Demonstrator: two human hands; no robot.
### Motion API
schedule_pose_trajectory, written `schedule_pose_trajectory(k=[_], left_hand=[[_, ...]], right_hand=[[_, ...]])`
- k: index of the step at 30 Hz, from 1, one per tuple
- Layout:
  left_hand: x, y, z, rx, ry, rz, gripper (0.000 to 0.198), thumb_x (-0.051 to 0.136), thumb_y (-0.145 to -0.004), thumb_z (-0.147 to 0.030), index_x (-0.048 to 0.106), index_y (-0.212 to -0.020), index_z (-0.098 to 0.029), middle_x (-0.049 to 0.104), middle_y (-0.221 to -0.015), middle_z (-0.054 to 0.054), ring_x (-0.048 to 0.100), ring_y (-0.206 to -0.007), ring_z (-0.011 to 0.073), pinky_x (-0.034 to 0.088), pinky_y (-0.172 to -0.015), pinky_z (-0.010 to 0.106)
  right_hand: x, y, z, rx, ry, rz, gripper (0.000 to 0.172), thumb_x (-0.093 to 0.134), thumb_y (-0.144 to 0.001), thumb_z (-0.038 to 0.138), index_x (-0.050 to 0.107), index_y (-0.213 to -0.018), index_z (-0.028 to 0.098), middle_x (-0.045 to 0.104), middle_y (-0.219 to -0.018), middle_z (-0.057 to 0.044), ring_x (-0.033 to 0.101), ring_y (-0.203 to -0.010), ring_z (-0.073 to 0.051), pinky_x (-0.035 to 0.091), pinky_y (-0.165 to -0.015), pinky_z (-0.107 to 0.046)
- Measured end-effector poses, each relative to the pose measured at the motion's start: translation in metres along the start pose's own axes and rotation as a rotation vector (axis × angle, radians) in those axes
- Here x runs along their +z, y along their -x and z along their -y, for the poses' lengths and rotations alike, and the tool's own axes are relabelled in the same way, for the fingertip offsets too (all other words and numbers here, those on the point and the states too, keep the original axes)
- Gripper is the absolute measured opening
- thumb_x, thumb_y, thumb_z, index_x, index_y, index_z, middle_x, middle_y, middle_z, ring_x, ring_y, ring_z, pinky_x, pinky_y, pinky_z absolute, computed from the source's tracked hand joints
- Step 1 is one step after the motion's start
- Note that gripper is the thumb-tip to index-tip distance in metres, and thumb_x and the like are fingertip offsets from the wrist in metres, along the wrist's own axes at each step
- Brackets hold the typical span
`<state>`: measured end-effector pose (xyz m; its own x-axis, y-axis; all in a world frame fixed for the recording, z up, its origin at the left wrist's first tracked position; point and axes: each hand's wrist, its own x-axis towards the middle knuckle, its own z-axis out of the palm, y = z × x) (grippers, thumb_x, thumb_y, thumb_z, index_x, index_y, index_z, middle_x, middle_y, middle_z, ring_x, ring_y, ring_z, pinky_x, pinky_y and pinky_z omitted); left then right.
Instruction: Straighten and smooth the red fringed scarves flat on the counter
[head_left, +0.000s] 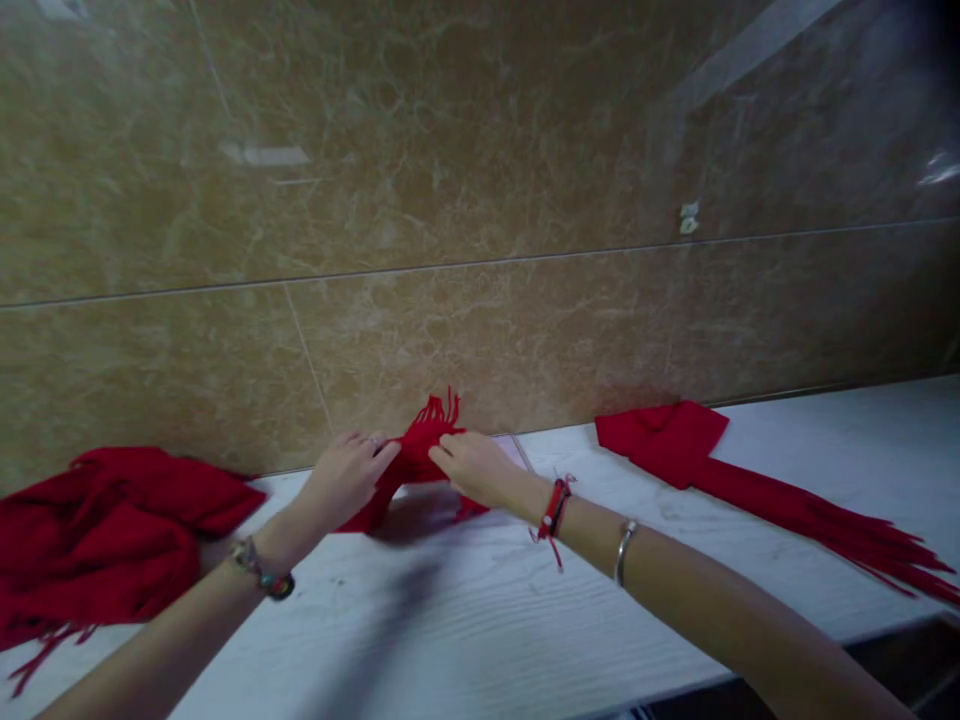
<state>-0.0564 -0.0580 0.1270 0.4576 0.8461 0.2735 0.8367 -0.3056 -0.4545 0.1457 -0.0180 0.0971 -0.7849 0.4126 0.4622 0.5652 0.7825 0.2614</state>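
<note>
Between my two hands a red fringed scarf (421,452) is lifted a little off the white wooden surface, its fringe pointing up toward the wall. My left hand (349,480) is closed on the scarf's left side, fingers pinching the cloth. On the right side of the same scarf, my right hand (480,465) pinches the fabric with bent fingers. Part of the scarf hangs below and behind my hands. A flat, pale thing with a thin border (514,450) lies behind my right hand, mostly hidden, so I cannot tell its kind.
A crumpled red scarf (112,540) lies at the left, partly behind my left forearm. Another red scarf (667,445), folded at one end with its fringe stretched right, rests on the white surface (465,620). A brown tiled wall (480,200) stands directly behind.
</note>
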Motion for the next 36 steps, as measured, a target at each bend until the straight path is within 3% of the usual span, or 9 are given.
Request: schedule_pose_trajectory(k=[5, 8, 10, 13, 17, 21, 27, 31, 36], left_hand=[[0.065, 0.081, -0.025, 0.16, 0.198, 0.175, 0.047, 0.055, -0.069, -0.014, 0.051, -0.115, -0.022, 0.057, -0.11, 0.011, 0.052, -0.101, 0.0265, 0.03, -0.094, 0.043], [0.071, 0.099, -0.026, 0.159, 0.325, 0.219, 0.047, 0.056, -0.073, -0.029, 0.047, -0.119, -0.023, 0.055, -0.115, 0.01, 0.049, -0.106, 0.0263, 0.028, -0.096, 0.042], [0.064, 0.096, -0.023, 0.099, 0.395, 0.213, 0.047, 0.049, -0.079, -0.039, 0.044, -0.122, -0.021, 0.054, -0.117, 0.01, 0.047, -0.108, 0.0249, 0.028, -0.097, 0.039], [0.056, 0.081, -0.024, 0.041, 0.467, 0.207, 0.057, 0.044, -0.08, -0.048, 0.037, -0.127, -0.018, 0.047, -0.125, 0.012, 0.042, -0.115, 0.0247, 0.029, -0.097, 0.037], [0.063, 0.066, -0.039, 0.041, 0.49, 0.233, 0.07, 0.047, -0.077, -0.053, 0.027, -0.134, -0.018, 0.041, -0.132, 0.013, 0.038, -0.118, 0.0257, 0.029, -0.098, 0.037], [0.073, 0.063, -0.053, 0.0, 0.431, 0.243, 0.069, 0.051, -0.076, -0.047, 0.027, -0.134, -0.017, 0.04, -0.131, 0.015, 0.038, -0.119, 0.0268, 0.03, -0.098, 0.04], [0.08, 0.059, -0.056, 0.01, 0.322, 0.228, 0.058, 0.047, -0.081, -0.031, 0.028, -0.134, -0.02, 0.043, -0.129, 0.015, 0.043, -0.116, 0.0268, 0.036, -0.094, 0.042], [0.088, 0.055, -0.053, 0.03, 0.255, 0.224, 0.057, 0.038, -0.076, -0.005, 0.033, -0.132, -0.017, 0.05, -0.122, 0.014, 0.049, -0.109, 0.0223, 0.038, -0.094, 0.036], [0.09, 0.061, -0.048, 0.076, 0.246, 0.233, 0.068, 0.039, -0.069, -0.002, 0.03, -0.134, -0.021, 0.045, -0.128, 0.011, 0.045, -0.115, 0.0232, 0.037, -0.096, 0.037]], right_hand=[[0.044, 0.047, 0.056, -0.23, -0.133, 0.115, 0.018, 0.041, -0.085, 0.015, 0.053, -0.099, 0.013, 0.058, -0.085, -0.009, 0.052, -0.077, -0.02, 0.041, -0.071, -0.034], [0.049, 0.067, 0.054, -0.203, -0.325, 0.111, 0.041, 0.052, -0.081, 0.028, 0.044, -0.119, 0.016, 0.058, -0.096, -0.009, 0.051, -0.089, -0.021, 0.04, -0.081, -0.036], [0.047, 0.074, 0.041, -0.081, -0.469, 0.079, 0.053, 0.054, -0.08, 0.032, 0.037, -0.127, 0.016, 0.055, -0.106, -0.009, 0.049, -0.098, -0.02, 0.038, -0.087, -0.034], [0.051, 0.082, 0.017, 0.129, -0.583, 0.045, 0.053, 0.055, -0.079, 0.028, 0.038, -0.126, 0.013, 0.05, -0.116, -0.012, 0.044, -0.108, -0.02, 0.035, -0.093, -0.034], [0.068, 0.092, 0.0, 0.169, -0.612, 0.147, 0.051, 0.058, -0.075, 0.028, 0.046, -0.121, 0.01, 0.048, -0.118, -0.015, 0.044, -0.109, -0.022, 0.036, -0.093, -0.035], [0.082, 0.091, -0.002, 0.156, -0.609, 0.173, 0.042, 0.056, -0.077, 0.029, 0.052, -0.115, 0.013, 0.05, -0.113, -0.013, 0.047, -0.105, -0.021, 0.037, -0.092, -0.032], [0.097, 0.074, 0.005, 0.581, -0.634, 0.134, 0.055, 0.067, -0.064, 0.028, 0.05, -0.113, 0.01, 0.051, -0.112, -0.017, 0.046, -0.105, -0.029, 0.035, -0.089, -0.043], [0.103, 0.062, 0.006, 0.659, -0.777, 0.099, 0.039, 0.062, -0.062, 0.01, 0.055, -0.099, 0.015, 0.061, -0.092, -0.008, 0.056, -0.087, -0.022, 0.042, -0.079, -0.036], [0.103, 0.055, 0.008, 0.694, -0.979, -0.102, 0.037, 0.046, -0.06, 0.0, 0.051, -0.091, 0.019, 0.059, -0.088, 0.0, 0.056, -0.082, -0.014, 0.044, -0.075, -0.027]])
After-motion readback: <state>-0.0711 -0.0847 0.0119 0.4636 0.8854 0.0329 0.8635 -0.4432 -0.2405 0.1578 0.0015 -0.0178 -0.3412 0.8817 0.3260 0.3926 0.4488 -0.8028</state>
